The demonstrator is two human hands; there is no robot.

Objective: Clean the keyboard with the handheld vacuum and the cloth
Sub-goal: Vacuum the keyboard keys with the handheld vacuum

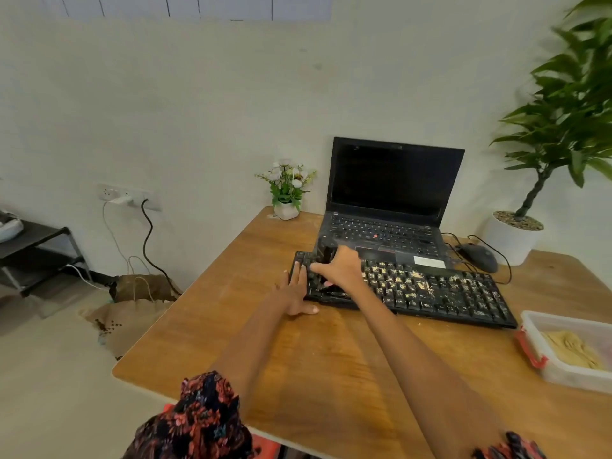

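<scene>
the black keyboard (430,289), its keys dusted with pale crumbs, lies on the smooth wooden worktop (314,359). the left hand (296,293) presses flat, fingers together, on its left end; the right hand (341,270) is curled around a dark handheld vacuum (326,256).

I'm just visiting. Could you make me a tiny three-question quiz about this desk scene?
1. True or false: the keyboard is already free of crumbs.
2. Which hand grips the black handheld vacuum? A. left hand B. right hand
3. Fill in: the mouse lies to the ___ of the laptop.

Key
1. False: pale crumbs cover its middle keys.
2. B; the left hand lies flat at the keyboard's left end.
3. right
</scene>
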